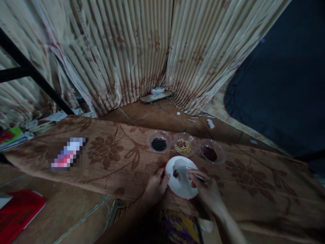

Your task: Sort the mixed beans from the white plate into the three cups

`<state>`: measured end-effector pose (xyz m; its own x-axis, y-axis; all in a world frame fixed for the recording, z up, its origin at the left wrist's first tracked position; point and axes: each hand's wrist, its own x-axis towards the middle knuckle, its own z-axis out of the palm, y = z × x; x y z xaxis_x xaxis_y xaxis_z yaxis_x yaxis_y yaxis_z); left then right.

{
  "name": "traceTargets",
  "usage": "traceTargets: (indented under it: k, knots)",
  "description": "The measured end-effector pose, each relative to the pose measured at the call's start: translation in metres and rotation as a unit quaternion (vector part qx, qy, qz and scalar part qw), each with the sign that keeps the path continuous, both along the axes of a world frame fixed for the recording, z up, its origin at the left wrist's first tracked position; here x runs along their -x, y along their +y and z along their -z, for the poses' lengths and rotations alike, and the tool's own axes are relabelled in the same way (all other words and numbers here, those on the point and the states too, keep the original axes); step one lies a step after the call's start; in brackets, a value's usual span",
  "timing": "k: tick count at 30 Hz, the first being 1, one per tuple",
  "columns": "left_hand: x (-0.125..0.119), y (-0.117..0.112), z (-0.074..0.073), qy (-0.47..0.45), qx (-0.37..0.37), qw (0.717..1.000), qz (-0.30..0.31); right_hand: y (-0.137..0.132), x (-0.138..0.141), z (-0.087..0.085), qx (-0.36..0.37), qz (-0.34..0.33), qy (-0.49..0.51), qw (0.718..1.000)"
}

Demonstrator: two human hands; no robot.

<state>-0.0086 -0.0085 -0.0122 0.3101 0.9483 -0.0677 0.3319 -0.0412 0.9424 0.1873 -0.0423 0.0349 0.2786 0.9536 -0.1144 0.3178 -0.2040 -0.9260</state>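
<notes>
A white plate with a red rim [186, 193] lies on a brown flowered cloth [114, 156], with a few small dark and pale bits on it. My left hand [155, 187] grips the plate's left edge with closed fingers. My right hand [207, 189] is closed in a pinch on a thin clear tool [189, 169] whose tip reaches over the plate toward the bits. Beyond the plate stand three small clear bowls: black beans [158, 143], pale yellow beans [183, 146], and dark red beans [210, 153].
Striped curtains [132, 54] hang behind, above a tiled floor with small white scraps. A red book [20, 211] lies at lower left, papers at far left. A dark sheet [279, 84] covers the right. A black metal frame [27, 67] crosses upper left.
</notes>
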Motion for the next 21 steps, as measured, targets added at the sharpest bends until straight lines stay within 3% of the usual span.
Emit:
traceTargets:
  k: [3,9,15,21]
  knots:
    - [-0.002,-0.002,-0.002,0.001,0.004,1.0,-0.019,-0.003,0.002,-0.006,0.024,-0.006,0.014,1.0]
    - [0.0,0.0,0.002,0.007,0.007,1.0,0.011,0.003,0.013,-0.009,0.063,-0.024,-0.025,0.997]
    - [0.0,0.001,0.004,0.018,0.0,1.0,0.006,0.0,0.0,-0.004,0.047,-0.022,-0.111,0.993]
    - [0.0,0.0,0.005,0.017,-0.008,1.0,0.005,0.001,-0.004,-0.004,-0.005,-0.049,-0.099,0.994]
